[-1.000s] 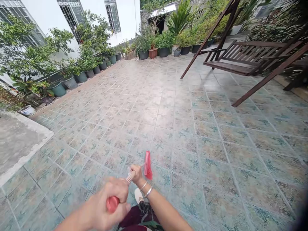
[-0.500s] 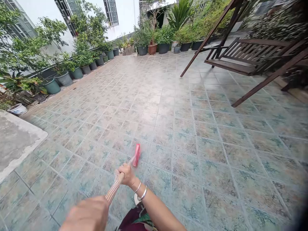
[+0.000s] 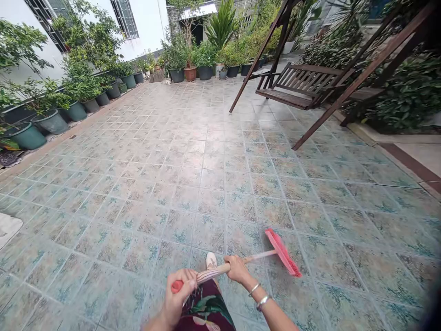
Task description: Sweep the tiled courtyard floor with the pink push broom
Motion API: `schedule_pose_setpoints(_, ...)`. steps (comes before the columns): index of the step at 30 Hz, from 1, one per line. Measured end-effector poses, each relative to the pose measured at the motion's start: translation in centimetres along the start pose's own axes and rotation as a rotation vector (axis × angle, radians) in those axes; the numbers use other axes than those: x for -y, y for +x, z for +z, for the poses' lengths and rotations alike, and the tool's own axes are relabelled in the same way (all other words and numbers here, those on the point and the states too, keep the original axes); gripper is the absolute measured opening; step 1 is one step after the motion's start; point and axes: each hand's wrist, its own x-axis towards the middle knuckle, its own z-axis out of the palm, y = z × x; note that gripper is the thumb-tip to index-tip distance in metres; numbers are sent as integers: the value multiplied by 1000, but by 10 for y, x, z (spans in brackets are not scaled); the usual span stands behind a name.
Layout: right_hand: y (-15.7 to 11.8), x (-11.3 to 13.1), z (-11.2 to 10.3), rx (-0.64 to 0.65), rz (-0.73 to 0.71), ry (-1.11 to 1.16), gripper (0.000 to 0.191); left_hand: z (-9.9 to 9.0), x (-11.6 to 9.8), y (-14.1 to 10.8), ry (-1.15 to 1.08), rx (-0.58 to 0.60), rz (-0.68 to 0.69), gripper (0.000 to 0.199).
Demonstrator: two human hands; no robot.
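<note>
Left hand (image 3: pixel 179 294) wraps tight around the red end cap of the broom (image 3: pixel 241 262), fingers curled over the top of the handle, low in the frame just left of the person's leg. Right hand (image 3: pixel 237 269) grips the striped handle further along, fist closed on it, knuckles up; two thin bracelets (image 3: pixel 259 295) sit on that wrist. Both hands hold the one handle, left at the very end, right near the middle.

Handle runs from lower left up to the right, nearly level in the picture. Red broom head (image 3: pixel 282 253) is at the far end, right of both hands, bristles pointing down-right, at or just above the tiled floor (image 3: pixel 206 174); cannot tell if bristles touch it. Head looks a bit motion-blurred.

Below the hands: dark floral trousers (image 3: pixel 206 310) and a white shoe (image 3: pixel 211 260) tip just under the handle, between the two hands.

Floor is patterned green-beige square tiles, laid diagonally, filling most of the view. Wooden swing bench (image 3: pixel 296 85) with a slanted brown frame stands at upper right, well apart from the broom. Row of potted plants (image 3: pixel 79 99) lines the left edge along a white building wall (image 3: pixel 144 23) with barred windows; more pots at the far end. A shrub bed (image 3: pixel 406 92) behind a low kerb at far right. Pale concrete patch (image 3: pixel 8 227) at left edge.
</note>
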Motion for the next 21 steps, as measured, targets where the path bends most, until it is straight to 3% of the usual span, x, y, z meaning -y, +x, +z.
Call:
schedule_pose_setpoints(1, 15, -6, -11, -14, -10, 34, 11, 14, -5, 16, 42, 31, 10, 50)
schedule_pose_setpoints(3, 51, -2, -28, -38, -75, 107, 17, 35, -34, 47, 148, 139, 55, 49)
schedule_pose_setpoints(6, 110, 39, -42, -58, -238, 213, 26, 57, -96, 86, 384, 373, 211, 41)
schedule_pose_setpoints(8, 143, 72, -45, -85, -344, 287, 29, 73, -120, 104, 527, 513, 466, 36)
schedule_pose_setpoints(10, 170, 98, -46, -91, -452, 353, 30, 91, -117, 119, 714, 610, 610, 35)
schedule_pose_setpoints(14, 209, 117, -50, -61, -638, 438, 29, 122, -64, 141, 1070, 633, 481, 36)
schedule_pose_setpoints(16, 222, 121, -55, -68, -687, 462, 28, 126, -50, 148, 1077, 608, 638, 38)
schedule_pose_setpoints(18, 229, 127, -65, -91, -718, 478, 27, 123, -60, 153, 1068, 597, 795, 42)
schedule_pose_setpoints(21, 229, 133, -83, -135, -752, 484, 25, 109, -114, 156, 1013, 573, 750, 41)
